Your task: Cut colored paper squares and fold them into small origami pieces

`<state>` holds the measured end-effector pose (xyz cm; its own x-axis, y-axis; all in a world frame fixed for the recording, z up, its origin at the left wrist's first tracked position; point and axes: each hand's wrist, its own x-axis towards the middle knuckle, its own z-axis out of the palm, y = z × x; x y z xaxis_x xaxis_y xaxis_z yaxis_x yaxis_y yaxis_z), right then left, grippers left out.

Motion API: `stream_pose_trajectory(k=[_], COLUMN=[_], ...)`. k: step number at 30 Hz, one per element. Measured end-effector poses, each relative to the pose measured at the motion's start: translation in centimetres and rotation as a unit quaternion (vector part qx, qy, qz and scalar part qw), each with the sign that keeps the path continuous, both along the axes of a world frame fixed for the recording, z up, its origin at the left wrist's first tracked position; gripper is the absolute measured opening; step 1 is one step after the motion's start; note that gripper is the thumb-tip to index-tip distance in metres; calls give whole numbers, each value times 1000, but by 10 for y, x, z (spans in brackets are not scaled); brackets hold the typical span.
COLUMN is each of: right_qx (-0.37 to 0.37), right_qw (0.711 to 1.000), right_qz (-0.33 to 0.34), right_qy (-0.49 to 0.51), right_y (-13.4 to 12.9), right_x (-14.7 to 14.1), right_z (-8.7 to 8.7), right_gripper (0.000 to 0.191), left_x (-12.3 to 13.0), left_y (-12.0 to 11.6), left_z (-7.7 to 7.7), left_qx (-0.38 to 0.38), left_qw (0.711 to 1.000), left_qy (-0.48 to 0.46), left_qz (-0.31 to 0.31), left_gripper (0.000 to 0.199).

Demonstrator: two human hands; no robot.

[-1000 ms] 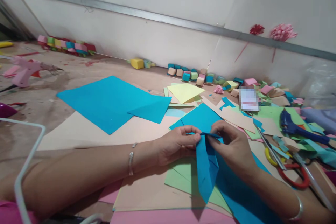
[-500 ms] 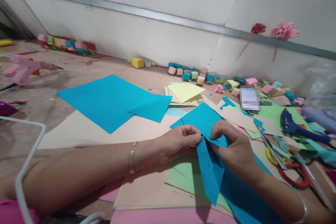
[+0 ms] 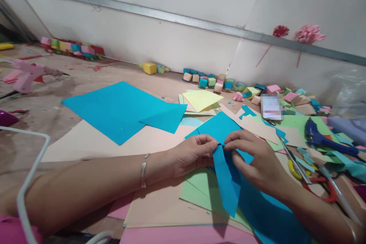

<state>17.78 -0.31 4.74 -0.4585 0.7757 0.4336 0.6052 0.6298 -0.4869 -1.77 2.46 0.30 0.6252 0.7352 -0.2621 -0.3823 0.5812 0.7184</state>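
Observation:
My left hand (image 3: 197,154) pinches the top corner of a folded piece of blue paper (image 3: 226,183) between thumb and fingers. The folded strip hangs from there, its pointed lower end above green paper. My right hand (image 3: 251,156) grips the same paper's upper right edge, its fingertips close to my left thumb; the thumb is partly behind the fold. Behind my hands lies a flat blue sheet (image 3: 219,124), and another large blue sheet (image 3: 271,213) is under my right forearm.
Blue sheets (image 3: 117,110) lie to the left over pale paper. On the right are scissors (image 3: 299,164), a blue glue gun (image 3: 323,137) and paper scraps. A pink glue gun (image 3: 27,74) stands far left. Small paper cubes (image 3: 211,81) line the wall. A white wire frame (image 3: 31,175) is near my left arm.
My right hand's fingers have uncurled and shifted left and slightly up, closer to my left fingertips. The folded paper's lower tip has risen a little. My left hand stays nearly in place.

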Motion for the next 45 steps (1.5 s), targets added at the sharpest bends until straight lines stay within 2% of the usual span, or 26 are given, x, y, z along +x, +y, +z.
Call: stream_pose_trajectory(k=[6, 10, 15, 21, 29, 38, 45], right_qx=[-27, -29, -45, -45, 34, -30, -28], right_qw=[999, 999, 995, 998, 998, 999, 999], right_qz=[-39, -40, -91, -39, -51, -21, -15], right_qy=[-2, -6, -5, -10, -23, -23, -26], right_y=[-2, -4, -4, -2, -5, -4, -4], right_x=[-2, -2, -3, -6, -7, -2, 0], right_z=[2, 1, -1, 0, -3, 1, 2], right_gripper=[18, 12, 7, 9, 15, 8, 10], left_x=[1, 1, 0, 0, 1, 1, 0], left_y=[-2, -1, -2, -2, 0, 0, 0], left_z=[0, 0, 0, 0, 1, 1, 2], left_qx=[10, 13, 4, -3, 9, -11, -17], left_qw=[1000, 999, 999, 999, 996, 997, 997], left_qy=[26, 36, 32, 26, 54, 40, 54], left_qz=[7, 0, -8, -27, -67, -58, -51], left_gripper=[40, 41, 40, 37, 39, 36, 37])
